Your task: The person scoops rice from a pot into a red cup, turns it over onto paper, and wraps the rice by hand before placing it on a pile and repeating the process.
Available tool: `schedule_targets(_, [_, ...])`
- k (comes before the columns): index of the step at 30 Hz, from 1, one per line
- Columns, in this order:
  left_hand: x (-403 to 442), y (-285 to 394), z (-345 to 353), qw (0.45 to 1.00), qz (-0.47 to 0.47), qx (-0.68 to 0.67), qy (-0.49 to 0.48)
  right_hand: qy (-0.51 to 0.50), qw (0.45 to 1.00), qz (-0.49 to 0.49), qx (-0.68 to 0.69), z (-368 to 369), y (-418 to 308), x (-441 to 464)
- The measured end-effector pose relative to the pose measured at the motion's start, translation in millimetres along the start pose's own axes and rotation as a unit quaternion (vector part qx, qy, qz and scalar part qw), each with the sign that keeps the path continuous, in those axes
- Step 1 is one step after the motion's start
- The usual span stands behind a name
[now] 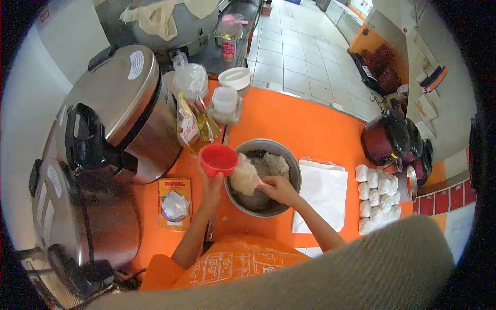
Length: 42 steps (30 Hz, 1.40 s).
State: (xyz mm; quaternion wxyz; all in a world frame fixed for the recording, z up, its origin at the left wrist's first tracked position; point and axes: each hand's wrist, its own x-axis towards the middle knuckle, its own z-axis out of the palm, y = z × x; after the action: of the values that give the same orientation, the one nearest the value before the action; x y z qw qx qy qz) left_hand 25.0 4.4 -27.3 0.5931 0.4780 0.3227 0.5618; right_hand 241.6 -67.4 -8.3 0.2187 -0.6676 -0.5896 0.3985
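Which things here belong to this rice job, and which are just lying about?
Likely this job: round red plastic cup (left hand), pale utensil (right hand) loaded with white rice, round grey metal pot, rectangular white sheets, white wrapped bundles.

Seemingly lying about: flat orange ROYAL packet, red cylindrical container.

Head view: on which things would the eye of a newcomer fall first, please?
It would probably fall first on the bright red cup in the left hand, then on the white rice-like clump at the right hand, over the metal bowl on the orange counter. Next, the large steel cookers on the picture's left would likely stand out.
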Motion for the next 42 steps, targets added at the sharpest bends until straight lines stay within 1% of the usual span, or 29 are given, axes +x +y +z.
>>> schedule_targets(3, [13,32,-8,0.99,0.113,0.062,-0.066,0.038,0.998,0.018,-0.05,-26,-11,-19])
schedule_targets(4, [16,43,-9,0.966,0.14,0.183,-0.119,0.061,0.995,0.014,-0.081,-34,-15,-26])
schedule_targets(5, [17,55,-9,0.925,0.164,0.3,-0.167,0.083,0.99,0.011,-0.112,-40,-20,-33])
schedule_targets(6, [17,61,-8,0.867,0.185,0.413,-0.211,0.103,0.984,0.009,-0.143,-45,-27,-40])
schedule_targets(9, [-2,58,29,0.857,0.049,0.423,-0.29,0.124,0.948,0.038,-0.292,-49,-63,-56])
schedule_targets(12, [-12,41,53,0.857,0.144,0.45,-0.209,0.144,0.922,-0.007,-0.359,-21,-69,-67])
schedule_targets(15, [-11,39,59,0.863,0.118,0.442,-0.212,0.129,0.916,-0.063,-0.374,-16,-70,-72])
schedule_targets(18, [-6,45,49,0.882,0.052,0.399,-0.245,0.12,0.912,-0.099,-0.38,-20,-73,-77])
schedule_targets(19, [-3,46,45,0.882,0.057,0.397,-0.248,0.118,0.91,-0.109,-0.381,-23,-76,-78])
schedule_targets(21, [1,44,33,0.881,0.065,0.396,-0.252,0.112,0.921,-0.073,-0.366,-38,-80,-79])
schedule_targets(22, [3,40,25,0.891,0.082,0.384,-0.228,0.11,0.925,-0.055,-0.359,-45,-79,-78])
schedule_targets(23, [6,31,17,0.901,0.1,0.37,-0.204,0.129,0.935,-0.016,-0.33,-48,-77,-75])
schedule_targets(24, [8,22,12,0.91,0.119,0.356,-0.178,0.1,0.933,0.029,-0.345,-49,-76,-69])
schedule_targets(26, [7,4,6,0.969,0.053,0.198,-0.138,0.04,0.92,0.12,-0.372,-45,-66,-56])
schedule_targets(27, [6,1,4,0.986,0.019,0.117,-0.116,0.048,0.92,0.103,-0.376,-33,-45,-44])
schedule_targets(28, [4,4,5,0.99,0.007,0.094,-0.108,0.056,0.919,0.085,-0.381,-16,-14,-25])
schedule_targets(29, [1,9,8,0.992,-0.005,0.072,-0.1,0.063,0.918,0.066,-0.386,-6,2,-14])
schedule_targets(30, [-1,12,10,0.994,-0.018,0.05,-0.091,0.065,0.928,0.071,-0.36,-5,-2,-7])
schedule_targets(32, [-1,8,11,0.998,-0.01,0.015,-0.066,0.065,0.945,0.078,-0.31,-6,-14,19])
schedule_targets(33, [0,7,10,0.999,-0.006,-0.001,-0.053,0.055,0.946,0.071,-0.31,-2,-18,29])
schedule_targets(35, [3,6,6,0.998,0.011,0.025,-0.059,0.039,0.948,0.06,-0.309,9,-20,46])
schedule_targets(38, [7,0,3,0.998,0.015,0.025,-0.049,0.018,0.957,0.02,-0.289,23,-21,43])
schedule_targets(39, [7,-3,1,0.999,0.012,0.018,-0.042,0.025,0.965,0.018,-0.26,27,-19,40])
schedule_targets(41, [6,-12,-4,0.999,0.034,-0.006,-0.032,0.039,0.979,0.015,-0.202,30,-8,32])
schedule_targets(42, [6,-15,-5,0.998,0.045,-0.019,-0.027,0.052,0.984,-0.018,-0.168,27,-6,26])
